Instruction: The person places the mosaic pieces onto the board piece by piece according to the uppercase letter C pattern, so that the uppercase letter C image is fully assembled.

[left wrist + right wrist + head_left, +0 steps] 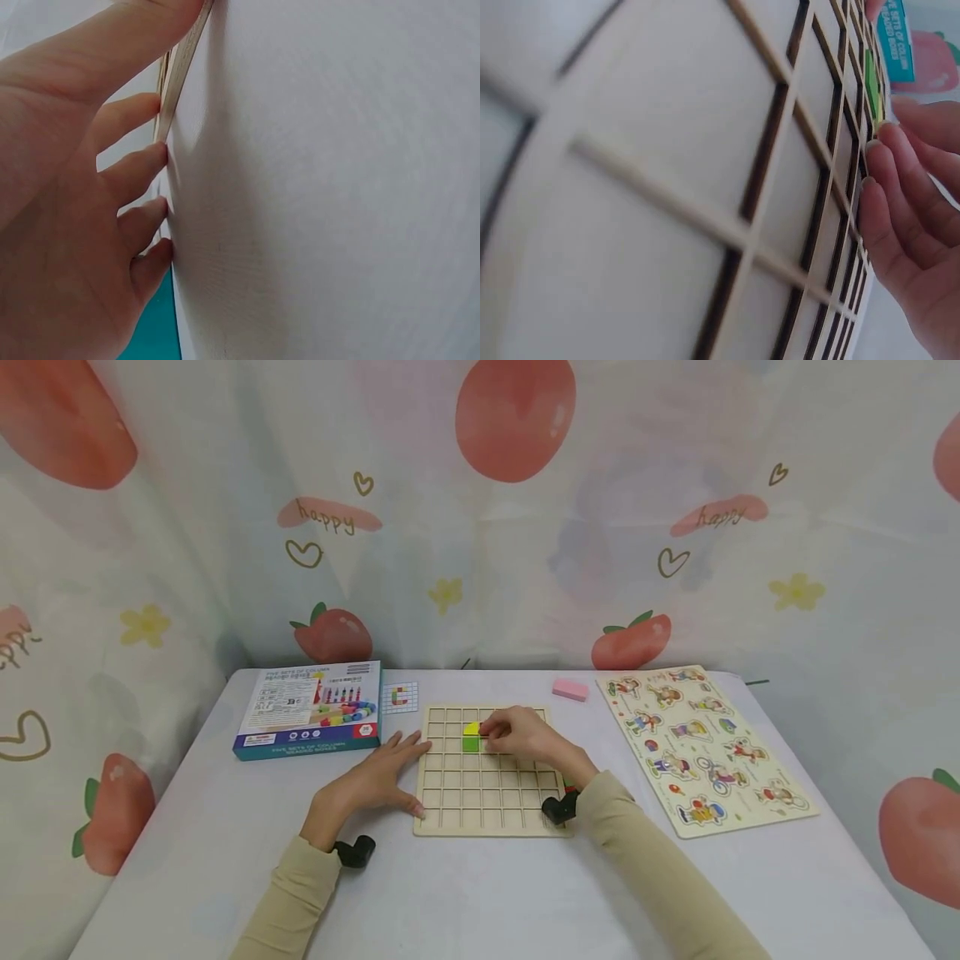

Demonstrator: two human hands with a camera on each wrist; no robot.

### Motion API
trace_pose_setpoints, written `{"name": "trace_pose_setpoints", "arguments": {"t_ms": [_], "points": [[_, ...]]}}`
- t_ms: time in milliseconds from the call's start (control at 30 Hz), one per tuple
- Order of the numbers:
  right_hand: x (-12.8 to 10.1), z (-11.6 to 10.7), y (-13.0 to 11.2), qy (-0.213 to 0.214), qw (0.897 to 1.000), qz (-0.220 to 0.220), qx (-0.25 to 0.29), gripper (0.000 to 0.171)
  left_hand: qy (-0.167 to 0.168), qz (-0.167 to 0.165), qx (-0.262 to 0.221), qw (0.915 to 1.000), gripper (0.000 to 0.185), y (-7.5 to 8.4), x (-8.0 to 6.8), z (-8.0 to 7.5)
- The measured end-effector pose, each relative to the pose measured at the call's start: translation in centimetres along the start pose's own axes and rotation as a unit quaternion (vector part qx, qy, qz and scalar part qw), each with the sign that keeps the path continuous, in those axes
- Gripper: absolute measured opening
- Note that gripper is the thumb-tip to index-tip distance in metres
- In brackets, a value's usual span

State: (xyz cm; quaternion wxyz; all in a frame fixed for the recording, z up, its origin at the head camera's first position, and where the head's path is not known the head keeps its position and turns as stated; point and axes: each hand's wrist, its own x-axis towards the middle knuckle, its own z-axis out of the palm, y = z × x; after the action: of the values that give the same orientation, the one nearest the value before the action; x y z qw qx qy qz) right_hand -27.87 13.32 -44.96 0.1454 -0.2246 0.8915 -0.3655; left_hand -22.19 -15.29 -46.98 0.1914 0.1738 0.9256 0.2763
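The flat left hand (pixel 375 781) steadies the wooden grid board (pixel 487 806) while the right hand (pixel 517 735) pinches the yellow tile (pixel 471 727) at the board's 12 o'clock, so a nudge could pop out the green tile (pixel 470 744).

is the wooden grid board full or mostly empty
Mostly empty. The wooden grid board shows only a green piece and a yellow piece set in cells near its far edge; the other visible cells are bare.

Soft even light (wrist views blurred)
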Motion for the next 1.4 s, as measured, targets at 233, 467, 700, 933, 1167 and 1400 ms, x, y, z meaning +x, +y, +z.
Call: {"name": "trace_pose_setpoints", "arguments": {"t_ms": [233,467,700,933,1167,1400], "points": [[-1.9,-1.3,1.1,0.022,0.999,0.011,-0.023,0.023,-0.006,0.001,0.003,1.0000,0.110,0.3,-0.4,-0.2],[-3.7,-2.6,2.5,0.039,0.999,0.015,-0.032,0.022,-0.004,0.002,0.000,1.0000,0.109,0.3,-0.3,-0.2],[-5.7,-3.9,3.7,0.040,0.998,0.036,-0.025,0.021,-0.002,-0.004,-0.009,0.9999,0.108,0.5,-0.3,-0.3],[-7.5,-4.5,4.9,0.042,0.998,0.048,-0.014,0.016,-0.004,-0.009,-0.011,0.9999,0.107,0.5,-0.4,-0.3],[-9.2,-5.2,5.8,0.034,0.997,0.064,-0.011,0.012,-0.006,-0.012,-0.012,0.9998,0.108,0.5,-0.5,-0.4],[-10.5,-5.5,6.5,0.015,0.996,0.082,-0.003,0.015,-0.006,-0.004,-0.010,0.9999,0.110,0.4,-0.3,-0.3]]}}
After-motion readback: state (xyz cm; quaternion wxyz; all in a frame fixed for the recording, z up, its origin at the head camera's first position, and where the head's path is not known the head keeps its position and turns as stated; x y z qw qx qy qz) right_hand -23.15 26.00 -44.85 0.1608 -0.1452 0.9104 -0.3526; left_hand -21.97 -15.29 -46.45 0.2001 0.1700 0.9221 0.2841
